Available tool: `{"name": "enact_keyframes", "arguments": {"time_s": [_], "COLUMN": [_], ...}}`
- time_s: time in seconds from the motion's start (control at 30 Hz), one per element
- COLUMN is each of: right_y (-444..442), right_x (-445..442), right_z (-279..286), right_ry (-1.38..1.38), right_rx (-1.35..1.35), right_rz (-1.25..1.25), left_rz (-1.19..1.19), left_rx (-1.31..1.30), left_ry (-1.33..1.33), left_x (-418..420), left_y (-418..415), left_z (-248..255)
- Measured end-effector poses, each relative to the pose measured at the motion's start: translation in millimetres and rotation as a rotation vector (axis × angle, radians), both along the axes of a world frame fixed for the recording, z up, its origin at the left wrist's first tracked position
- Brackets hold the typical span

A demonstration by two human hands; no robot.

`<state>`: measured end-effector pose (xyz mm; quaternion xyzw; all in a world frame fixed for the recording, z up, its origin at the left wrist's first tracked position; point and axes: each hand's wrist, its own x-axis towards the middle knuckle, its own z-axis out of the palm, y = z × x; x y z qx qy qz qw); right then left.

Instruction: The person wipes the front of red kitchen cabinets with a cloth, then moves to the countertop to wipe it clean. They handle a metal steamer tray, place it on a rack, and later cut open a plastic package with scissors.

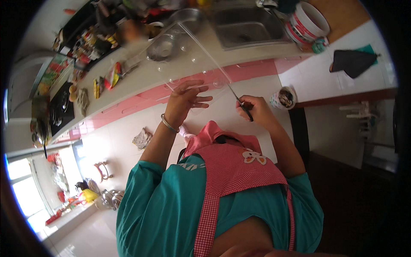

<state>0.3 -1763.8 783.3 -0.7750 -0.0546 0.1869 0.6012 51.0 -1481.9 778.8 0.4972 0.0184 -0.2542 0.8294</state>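
Observation:
My left hand (184,104), with a bangle on the wrist, grips the near edge of a clear plastic tray (207,55). The tray is see-through, with rounded bumps across it, and is held up in front of the counter. In my right hand (257,109) is a pair of dark-handled scissors (237,97). Their blades point up and left, and the tip is at the tray's near right corner. Whether the blades are closed on the plastic, I cannot tell.
Beyond the tray runs a pale counter (221,57) with pink cabinet fronts. A steel sink (250,27), metal bowls (160,48) and a white bucket (306,24) are there. A waste bin (284,99) stands right of my right hand; a grey cloth (142,139) lies on the floor.

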Motion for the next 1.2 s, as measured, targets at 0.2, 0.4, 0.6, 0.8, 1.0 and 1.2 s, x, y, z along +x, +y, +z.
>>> {"name": "enact_keyframes", "arguments": {"time_s": [0.2, 0.4, 0.6, 0.8, 1.0, 1.2], "right_y": [-83.3, -135.0, -162.1, -193.6, -210.2, -218.5], "right_x": [-37.6, -57.2, -58.1, -39.5, -12.3, -4.1], "right_z": [-19.2, -22.8, -27.1, -21.7, -11.6, -27.4], "right_ry": [0.030, 0.036, 0.068, 0.120, 0.120, 0.142], "right_rx": [0.076, 0.083, 0.087, 0.076, 0.070, 0.118], "right_rz": [-0.112, -0.224, -0.404, -0.536, -0.688, -0.772], "left_rz": [-0.196, -0.351, -0.470, -0.607, -0.700, -0.779], "left_rx": [0.008, 0.008, 0.062, 0.055, 0.019, 0.054], "left_ry": [0.060, 0.126, 0.099, 0.087, 0.104, 0.114], "left_x": [-8.5, 3.6, 36.6, 84.7, 134.2, 157.6], "left_y": [-96.1, -156.2, -203.4, -253.2, -297.2, -327.5], "left_z": [-4.7, -2.6, -6.7, -10.5, -12.3, -11.6]}}
